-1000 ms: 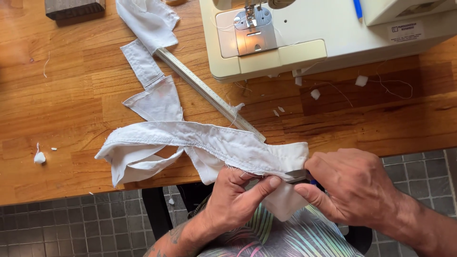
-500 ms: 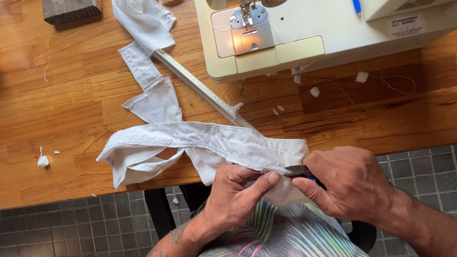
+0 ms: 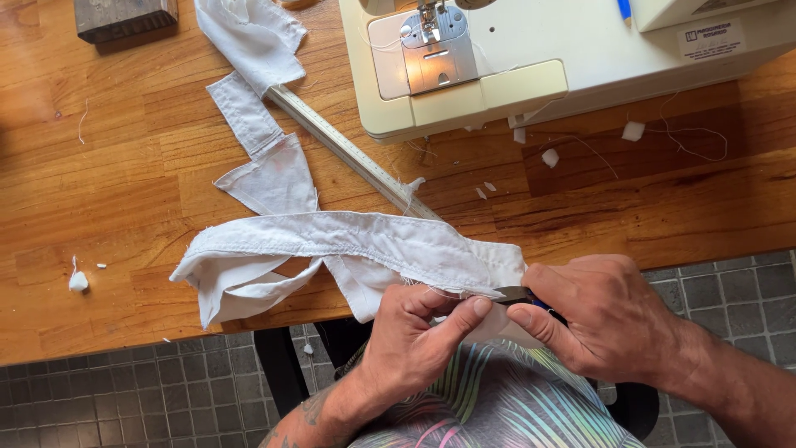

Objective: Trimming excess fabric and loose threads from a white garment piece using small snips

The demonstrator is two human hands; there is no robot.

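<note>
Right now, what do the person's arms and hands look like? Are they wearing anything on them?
Both hands are bare: no gloves, rings or watch visible. The left hand leads to a bare forearm with a dark tattoo near the bottom edge. The right hand has a bare, hairy forearm. No sleeves reach the wrists.

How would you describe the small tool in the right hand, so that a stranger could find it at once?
Start from the cream sewing machine on the wooden table, then drop to the table's near edge, where both hands meet at a long white fabric strip. The small tool sits pinched in the right hand, pointing at the left hand. It alone is dark and thin with a blue handle; everything nearby is white cloth.
</note>
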